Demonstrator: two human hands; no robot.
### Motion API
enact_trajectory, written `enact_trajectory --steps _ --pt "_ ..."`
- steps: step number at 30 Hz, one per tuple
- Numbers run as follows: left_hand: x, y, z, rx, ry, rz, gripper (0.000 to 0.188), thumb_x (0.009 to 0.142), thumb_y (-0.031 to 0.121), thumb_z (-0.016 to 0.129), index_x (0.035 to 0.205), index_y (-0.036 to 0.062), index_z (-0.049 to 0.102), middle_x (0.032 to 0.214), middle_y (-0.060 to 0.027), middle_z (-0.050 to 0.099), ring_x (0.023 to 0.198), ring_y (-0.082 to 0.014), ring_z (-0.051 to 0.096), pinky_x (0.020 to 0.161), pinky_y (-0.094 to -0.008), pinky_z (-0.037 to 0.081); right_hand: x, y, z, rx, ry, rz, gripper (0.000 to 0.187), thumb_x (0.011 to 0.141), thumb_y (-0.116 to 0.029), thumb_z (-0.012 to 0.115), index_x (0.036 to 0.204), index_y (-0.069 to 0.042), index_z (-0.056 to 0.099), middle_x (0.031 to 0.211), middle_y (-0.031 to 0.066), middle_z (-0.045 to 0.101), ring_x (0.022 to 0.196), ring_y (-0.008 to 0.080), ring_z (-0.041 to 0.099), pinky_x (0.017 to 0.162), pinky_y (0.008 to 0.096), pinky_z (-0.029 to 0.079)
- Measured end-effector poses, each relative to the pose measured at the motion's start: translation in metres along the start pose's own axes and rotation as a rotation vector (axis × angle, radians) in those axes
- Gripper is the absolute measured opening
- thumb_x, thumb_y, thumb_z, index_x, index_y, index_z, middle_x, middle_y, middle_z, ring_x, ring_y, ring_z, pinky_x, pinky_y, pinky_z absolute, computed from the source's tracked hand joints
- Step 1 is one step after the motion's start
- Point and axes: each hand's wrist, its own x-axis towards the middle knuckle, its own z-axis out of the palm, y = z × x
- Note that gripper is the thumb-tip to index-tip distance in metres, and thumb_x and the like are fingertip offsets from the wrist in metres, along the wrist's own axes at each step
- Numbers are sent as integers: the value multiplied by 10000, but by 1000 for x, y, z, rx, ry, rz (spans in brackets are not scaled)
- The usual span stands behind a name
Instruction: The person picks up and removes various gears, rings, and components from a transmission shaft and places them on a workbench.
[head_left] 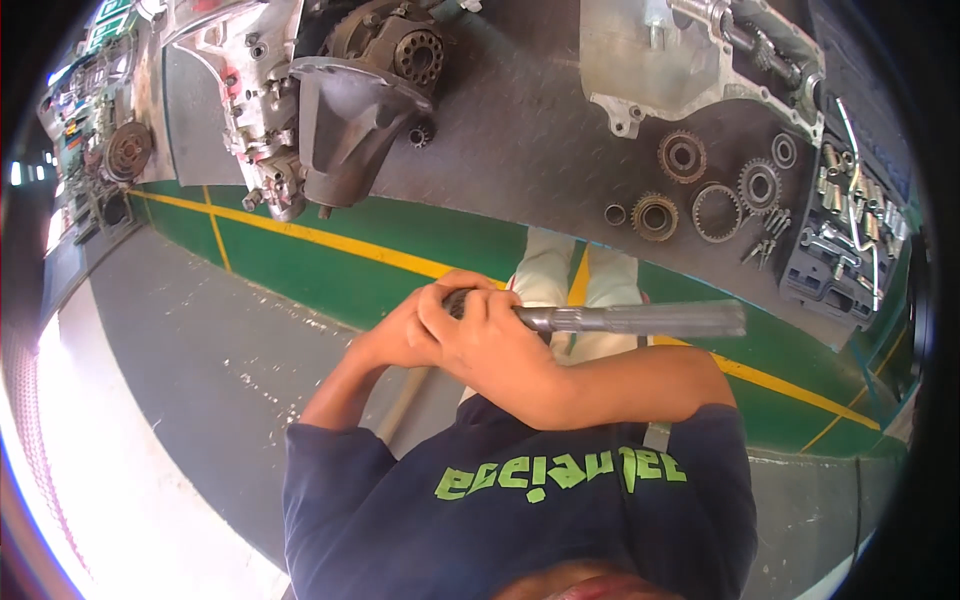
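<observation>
Gripping one metal shaft [620, 319] in front of the body, the left hand [402, 328] and right hand [500, 345] are closing their fingers around its left end, probably steadying the length that is jutting freely rightward. Six rings and gears [671, 217] are lying flat on the desk [520, 130], apparently against rolling; three casings [350, 130] and one toolbox [815, 275] are resting nearby.

Loose gears [670, 150] on dark bench [510, 130], near open housing [660, 75]; socket case [812, 270] at right.
</observation>
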Motion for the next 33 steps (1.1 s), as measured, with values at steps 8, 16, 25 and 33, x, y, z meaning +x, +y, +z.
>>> enact_trajectory --steps 8,16,25,33 --pt "91 5 3 -129 -240 651 488 879 186 697 1322 28 567 1301 -128 618 1166 -289 637 1000 -416 502 -9 18 -48 -519 -235 65 404 842 -101 675 1228 -51 570 1145 159 537 780 316 619 682 479 510" --pt "145 1 11 -113 -302 940 378 992 295 540 1252 45 652 1299 -172 592 1193 -324 593 1050 -457 469 3 25 -40 -929 -408 -79 423 857 -110 664 1260 -55 548 1148 161 537 783 321 627 713 486 527" --pt "143 -27 8 -190 -253 960 366 989 311 569 1260 90 680 1287 -168 590 1216 -328 576 1039 -459 471 13 10 -23 -1082 -530 -147 445 873 -120 651 1296 -59 524 1152 164 536 787 327 635 747 494 546" --pt "128 -29 -5 -63 -321 931 413 877 241 654 1273 123 676 1385 -80 560 1437 -372 370 1151 -546 362 21 -7 -25 -1112 -547 -90 469 876 -114 652 1318 -61 506 1146 166 537 785 328 644 769 496 560"
